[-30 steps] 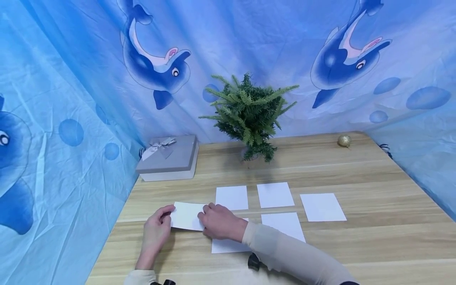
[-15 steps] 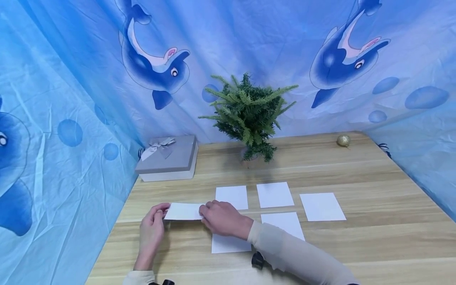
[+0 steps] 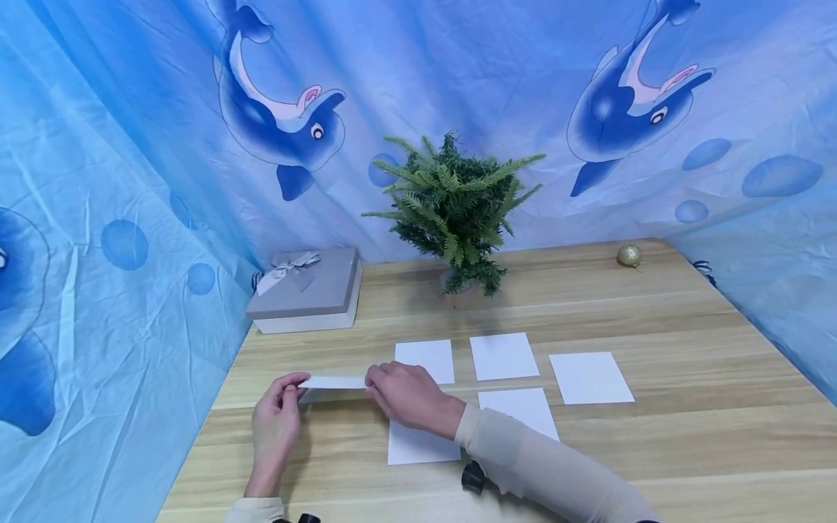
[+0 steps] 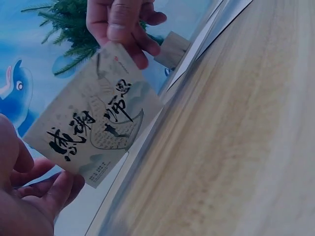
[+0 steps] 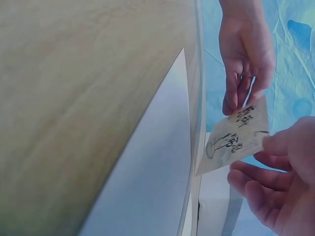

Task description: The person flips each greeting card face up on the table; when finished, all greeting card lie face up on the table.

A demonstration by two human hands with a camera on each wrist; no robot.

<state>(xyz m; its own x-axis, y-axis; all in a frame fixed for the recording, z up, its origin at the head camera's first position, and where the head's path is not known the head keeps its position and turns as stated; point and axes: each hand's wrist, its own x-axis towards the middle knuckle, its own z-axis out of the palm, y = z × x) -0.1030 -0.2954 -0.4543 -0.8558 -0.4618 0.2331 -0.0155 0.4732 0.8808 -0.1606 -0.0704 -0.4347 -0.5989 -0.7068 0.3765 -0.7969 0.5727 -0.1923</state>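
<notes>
A card (image 3: 333, 383) is held up between both hands above the left part of the table, seen nearly edge-on in the head view. My left hand (image 3: 276, 425) pinches its left end, and my right hand (image 3: 413, 396) pinches the opposite end. In the left wrist view the card's printed face (image 4: 96, 115) shows black brush-style Chinese characters over a pale drawing with grey-green hills. The same printed side of the card (image 5: 236, 135) appears in the right wrist view, with the right thumb on its edge.
Several white square cards lie on the wooden table, among them a front-left card (image 3: 423, 444) under the right forearm and a far-right card (image 3: 591, 378). Behind stand a grey gift box (image 3: 307, 290) with a bow and a small artificial fir tree (image 3: 458, 203). A gold ball (image 3: 629, 256) sits back right.
Both hands have tilted the card, so its white side has narrowed to a thin strip in the head view. The left hand has shifted slightly left; the cards on the table have stayed put.
</notes>
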